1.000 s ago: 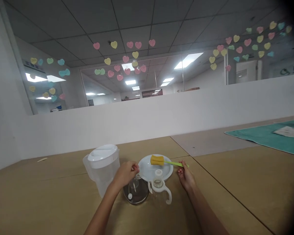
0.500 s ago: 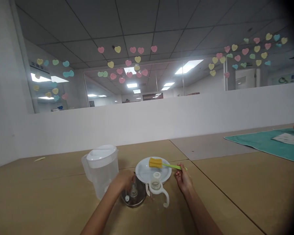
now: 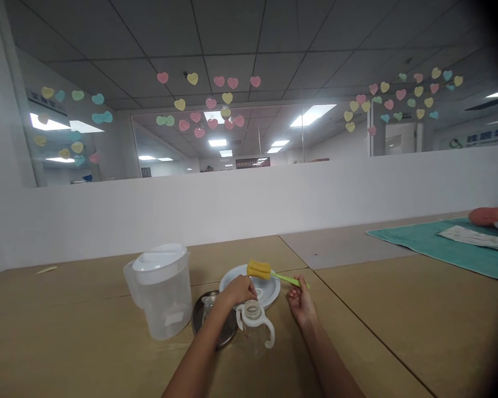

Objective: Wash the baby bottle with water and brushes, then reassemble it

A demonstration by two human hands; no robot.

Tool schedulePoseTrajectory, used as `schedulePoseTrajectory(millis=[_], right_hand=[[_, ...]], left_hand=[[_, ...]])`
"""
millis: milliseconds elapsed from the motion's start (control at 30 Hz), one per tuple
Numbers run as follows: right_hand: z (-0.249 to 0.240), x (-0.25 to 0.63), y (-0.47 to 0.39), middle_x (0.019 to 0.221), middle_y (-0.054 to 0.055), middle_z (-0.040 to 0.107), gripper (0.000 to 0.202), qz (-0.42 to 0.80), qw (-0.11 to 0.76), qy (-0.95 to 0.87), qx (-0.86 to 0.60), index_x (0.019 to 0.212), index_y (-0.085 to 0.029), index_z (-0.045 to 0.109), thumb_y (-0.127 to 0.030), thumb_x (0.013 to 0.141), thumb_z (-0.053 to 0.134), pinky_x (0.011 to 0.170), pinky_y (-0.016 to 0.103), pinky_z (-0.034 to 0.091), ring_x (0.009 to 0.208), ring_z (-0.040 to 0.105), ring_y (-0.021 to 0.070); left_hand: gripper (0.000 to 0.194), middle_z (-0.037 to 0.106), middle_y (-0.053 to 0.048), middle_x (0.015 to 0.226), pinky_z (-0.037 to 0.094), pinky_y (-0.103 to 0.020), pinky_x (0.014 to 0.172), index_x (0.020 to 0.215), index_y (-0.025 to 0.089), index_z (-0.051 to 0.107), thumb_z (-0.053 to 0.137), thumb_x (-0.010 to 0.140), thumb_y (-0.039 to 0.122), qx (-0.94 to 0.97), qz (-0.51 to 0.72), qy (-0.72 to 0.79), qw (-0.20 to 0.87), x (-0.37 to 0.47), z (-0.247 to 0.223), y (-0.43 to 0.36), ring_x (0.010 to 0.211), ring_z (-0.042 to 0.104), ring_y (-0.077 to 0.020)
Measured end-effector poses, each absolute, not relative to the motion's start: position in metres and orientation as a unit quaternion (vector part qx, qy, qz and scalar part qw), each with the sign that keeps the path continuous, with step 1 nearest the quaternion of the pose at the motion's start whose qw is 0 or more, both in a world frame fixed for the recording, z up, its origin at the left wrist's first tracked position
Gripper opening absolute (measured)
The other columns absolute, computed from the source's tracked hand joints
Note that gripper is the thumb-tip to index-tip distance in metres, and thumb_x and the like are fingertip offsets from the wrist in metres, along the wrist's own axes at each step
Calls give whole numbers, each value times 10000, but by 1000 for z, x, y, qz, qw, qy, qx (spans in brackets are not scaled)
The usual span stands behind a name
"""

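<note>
My right hand [image 3: 302, 303] grips the green handle of a brush, whose yellow sponge head [image 3: 258, 269] is raised over the white plate [image 3: 274, 296]. Reaching across the metal tray [image 3: 228, 335], my left hand [image 3: 241, 289] is over the plate's left part, just behind the mouth of a clear bottle. Its fingers are curled together, and what they hold, if anything, is hidden. The bottle [image 3: 255, 334] stands upright and open in front of the plate, with a white two-handled ring [image 3: 254, 319] round its neck. A small clear item [image 3: 208, 304] lies on the tray, partly behind my left forearm.
A lidded translucent pitcher [image 3: 166, 301] stands left of the tray. At the far right, a teal cloth [image 3: 423, 241] carries a patterned white cloth [image 3: 473, 237] and a reddish object [image 3: 487, 216]. A low white wall [image 3: 216, 207] with glass above borders the table's back.
My left hand has moved right from above the tray to over the plate, behind the bottle. The white piece above the bottle's mouth is no longer there. The view has shifted slightly.
</note>
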State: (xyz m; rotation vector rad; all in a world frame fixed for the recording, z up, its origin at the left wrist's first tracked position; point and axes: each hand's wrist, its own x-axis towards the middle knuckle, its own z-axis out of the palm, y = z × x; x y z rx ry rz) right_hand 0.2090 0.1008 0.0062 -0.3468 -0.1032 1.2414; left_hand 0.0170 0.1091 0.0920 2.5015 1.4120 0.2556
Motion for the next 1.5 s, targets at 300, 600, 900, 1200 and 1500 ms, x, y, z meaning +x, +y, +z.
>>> schedulePoseTrajectory(millis=[300,600,900,1200,1500], right_hand=[[5,210,100,553,-90,478,324,581,793,-53,-177,864,-166,542,-316,679,763,369,117,344,401,388,11],[4,216,102,556,-84,453,321,584,791,-80,-166,840,-176,515,-392,720,720,382,129,328,410,380,17],[8,214,100,545,-85,467,301,587,789,-58,-170,827,-167,536,-337,700,749,366,115,323,396,375,10],[7,214,100,555,-77,471,248,585,786,-62,-192,823,-163,545,-310,728,720,360,117,327,398,373,14],[11,213,98,542,-79,479,135,600,781,-23,-171,845,-156,564,-248,804,655,352,119,331,382,378,15]], left_hand=[[221,630,-58,747,362,-277,640,831,126,745,701,614,136,870,134,469,75,20,79,114,728,557,-194],[402,536,-9,704,339,-235,635,1003,127,698,569,781,437,853,278,429,102,4,150,85,672,460,-128],[256,673,-55,891,408,-244,684,865,143,719,680,623,219,812,99,569,90,-51,187,41,807,599,-176],[154,601,-61,563,485,-320,563,533,127,632,751,439,158,705,-67,678,195,-46,155,66,541,571,-195],[131,643,-99,713,466,-319,554,721,99,679,663,633,194,740,-25,658,137,-32,176,41,526,572,-187]])
